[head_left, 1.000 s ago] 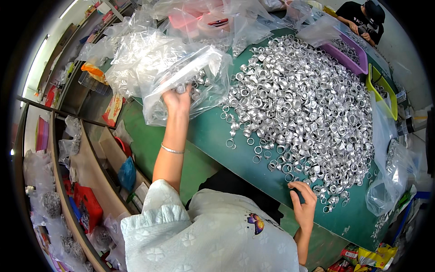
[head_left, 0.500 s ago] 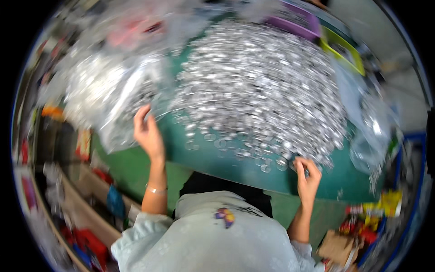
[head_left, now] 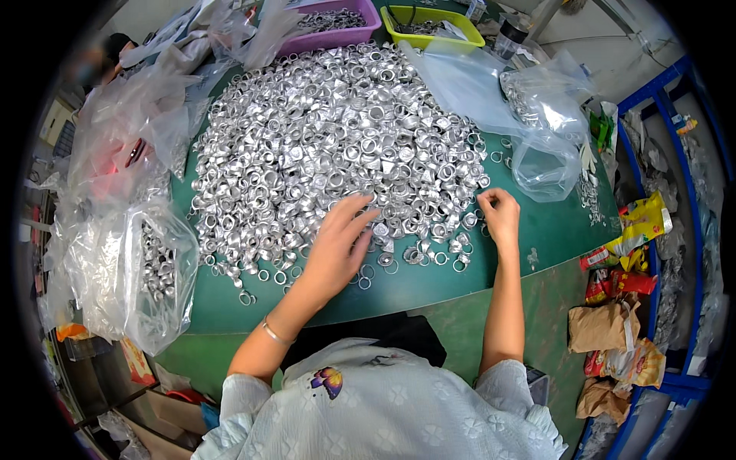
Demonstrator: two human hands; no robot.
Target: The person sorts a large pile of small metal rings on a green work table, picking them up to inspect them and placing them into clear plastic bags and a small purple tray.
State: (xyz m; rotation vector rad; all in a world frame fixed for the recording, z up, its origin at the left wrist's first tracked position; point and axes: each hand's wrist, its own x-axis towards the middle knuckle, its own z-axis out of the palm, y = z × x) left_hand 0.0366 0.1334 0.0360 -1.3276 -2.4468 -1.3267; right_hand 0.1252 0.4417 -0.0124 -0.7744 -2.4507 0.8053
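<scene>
Silver metal rings [head_left: 337, 138], small shiny bands and caps, are lying heaped across the green surface [head_left: 429, 284] from 9 to 2 o'clock. Sorting seems underway: the left hand [head_left: 337, 245] is resting open-fingered on the heap's 6 o'clock edge, gripping nothing, while the right hand [head_left: 500, 217], at 4 o'clock, is pinching closed, contents unclear. Next likely calls for picking singles.

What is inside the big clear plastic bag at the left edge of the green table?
The clear plastic bag holds silver metal rings, the same kind as the big pile on the green table. Crumpled, glaring plastic covers most of the bag, so how full it is stays hidden.
</scene>
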